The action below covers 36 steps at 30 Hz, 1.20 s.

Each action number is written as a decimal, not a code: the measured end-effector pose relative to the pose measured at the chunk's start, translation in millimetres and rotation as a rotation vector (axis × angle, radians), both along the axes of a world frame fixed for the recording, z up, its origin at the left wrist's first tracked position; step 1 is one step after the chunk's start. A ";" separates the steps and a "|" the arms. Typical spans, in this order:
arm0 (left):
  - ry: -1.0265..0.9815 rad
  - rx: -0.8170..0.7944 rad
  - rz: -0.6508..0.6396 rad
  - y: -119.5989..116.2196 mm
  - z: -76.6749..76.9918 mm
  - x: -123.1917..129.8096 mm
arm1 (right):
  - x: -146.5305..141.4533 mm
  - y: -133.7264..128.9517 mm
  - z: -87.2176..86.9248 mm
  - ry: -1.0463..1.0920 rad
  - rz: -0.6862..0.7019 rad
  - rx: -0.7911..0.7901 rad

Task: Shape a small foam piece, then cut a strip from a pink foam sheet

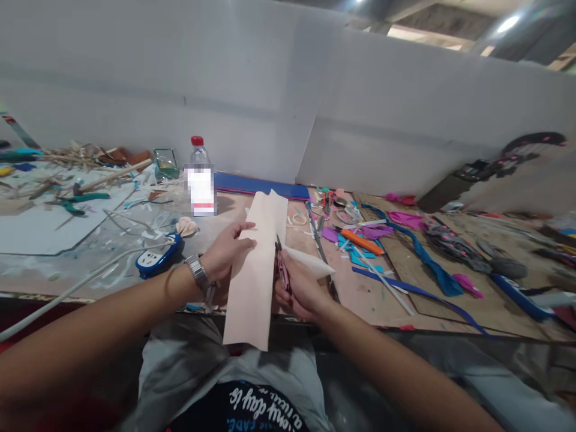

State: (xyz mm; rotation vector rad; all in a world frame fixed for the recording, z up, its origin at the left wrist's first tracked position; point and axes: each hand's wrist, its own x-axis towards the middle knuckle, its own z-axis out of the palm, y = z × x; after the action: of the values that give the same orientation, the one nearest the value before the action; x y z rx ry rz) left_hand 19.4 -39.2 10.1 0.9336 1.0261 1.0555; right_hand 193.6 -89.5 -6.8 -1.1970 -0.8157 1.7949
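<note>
A long pale peach sheet (252, 276), perhaps paper or thin foam, reaches from over the table down past its front edge. My left hand (227, 249) grips its left side, thumb on top and the other fingers partly hidden behind it. Scissors (282, 270) with pinkish handles are in my right hand (299, 288), whose fingers are wrapped round them. Their blades point away from me at the sheet's right edge. To the right of the blades, a pale flap (310, 261) of the material sticks out over my right hand.
A clear bottle with a red cap (197, 141) stands behind my left hand. Beside my left wrist lies a blue and white power strip (158, 255) with its cable. An orange utility knife (362, 242), coloured scraps and a blue strip (423, 300) lie rightward. Pliers (72, 207) lie left.
</note>
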 end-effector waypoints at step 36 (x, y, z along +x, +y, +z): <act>0.268 0.264 -0.209 -53.6 -21.0 -13.1 | 1.1 -38.3 -4.6 0.135 -0.053 0.083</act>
State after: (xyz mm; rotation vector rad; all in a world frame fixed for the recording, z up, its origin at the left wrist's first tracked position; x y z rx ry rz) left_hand 6.3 -92.7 -11.0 1.3956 0.9941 0.9189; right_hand 194.7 -127.8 -11.4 -1.0229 -0.7662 1.7605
